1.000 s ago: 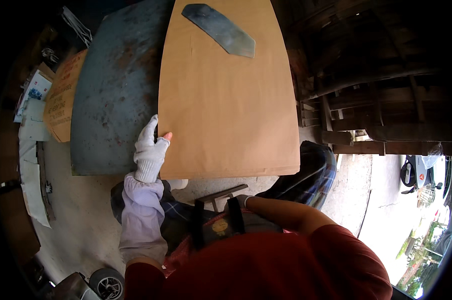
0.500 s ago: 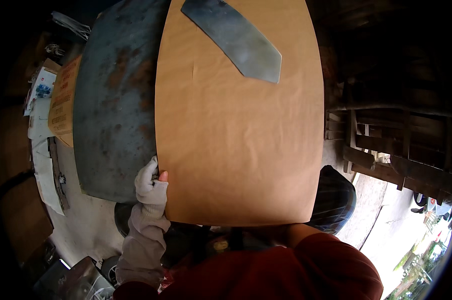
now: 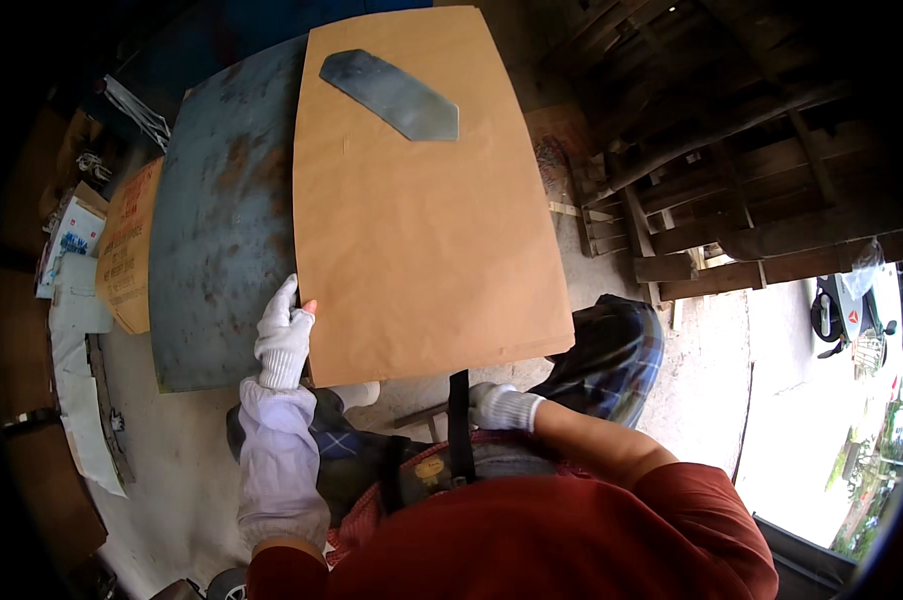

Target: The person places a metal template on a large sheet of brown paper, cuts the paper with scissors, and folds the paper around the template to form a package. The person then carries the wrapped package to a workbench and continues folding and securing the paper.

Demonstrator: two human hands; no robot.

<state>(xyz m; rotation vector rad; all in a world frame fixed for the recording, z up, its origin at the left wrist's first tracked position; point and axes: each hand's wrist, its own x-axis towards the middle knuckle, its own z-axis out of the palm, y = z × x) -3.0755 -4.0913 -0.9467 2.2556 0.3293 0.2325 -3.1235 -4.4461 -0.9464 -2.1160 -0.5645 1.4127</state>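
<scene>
Brown kraft paper in a large rectangular sheet (image 3: 422, 210) lies flat across a big blue-grey sheet of rusty metal (image 3: 222, 220), covering the metal's right part and reaching past its near edge toward the person. On the far end of the paper rests a dark grey, tapered strip of flat metal (image 3: 392, 95), set at a slant. The left hand (image 3: 284, 335), in a white knit glove above a pale lilac sleeve (image 3: 280, 460), sits at the near left edge of the paper, right where paper and metal sheet meet; its fingers are stretched out and nearly straight, pressed against the paper's edge, with one bare fingertip showing through the glove, and whether it pinches the sheet or only lies on it cannot be told. The right hand (image 3: 500, 405), also in a white glove, is just under the near edge of the paper, close to a black upright bar (image 3: 459, 425); its fingers are hidden beneath the sheet, so their grip cannot be told. Brown cardboard (image 3: 127, 245) lies to the left of the metal sheet on the concrete floor (image 3: 172, 450), and dark wooden planks (image 3: 732, 220) are stacked at the right.
</scene>
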